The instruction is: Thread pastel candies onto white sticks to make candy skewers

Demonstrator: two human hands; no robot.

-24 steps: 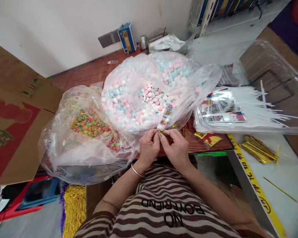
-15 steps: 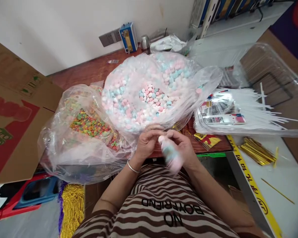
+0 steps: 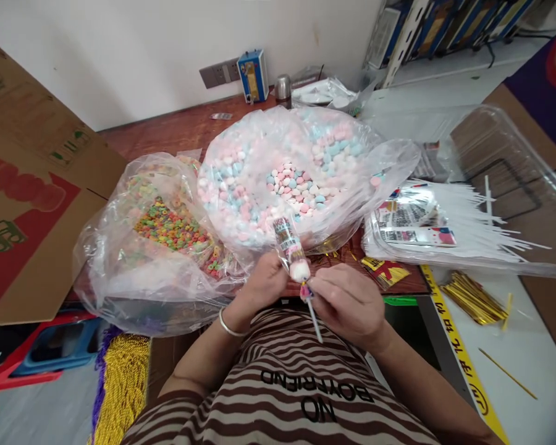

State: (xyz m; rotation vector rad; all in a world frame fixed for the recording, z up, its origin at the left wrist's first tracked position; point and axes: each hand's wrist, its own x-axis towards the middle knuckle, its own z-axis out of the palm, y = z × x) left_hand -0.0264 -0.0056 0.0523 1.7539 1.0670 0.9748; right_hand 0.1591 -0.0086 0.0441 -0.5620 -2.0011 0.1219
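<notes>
Both hands meet before my chest: my left hand (image 3: pixel 264 284) pinches the candy-filled packet (image 3: pixel 291 250), my right hand (image 3: pixel 347 303) grips its white stick (image 3: pixel 314 316). Behind it on the surface (image 3: pixel 176 133) sits the bag of pastel candies (image 3: pixel 278 179).

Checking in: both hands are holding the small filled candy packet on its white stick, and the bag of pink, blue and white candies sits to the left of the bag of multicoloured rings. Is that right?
Not quite. In the head view the bag of pink, blue and white candies sits to the right of the bag of multicoloured rings, not left. The rest holds: left hand and right hand hold the small filled candy packet on its white stick.
</notes>
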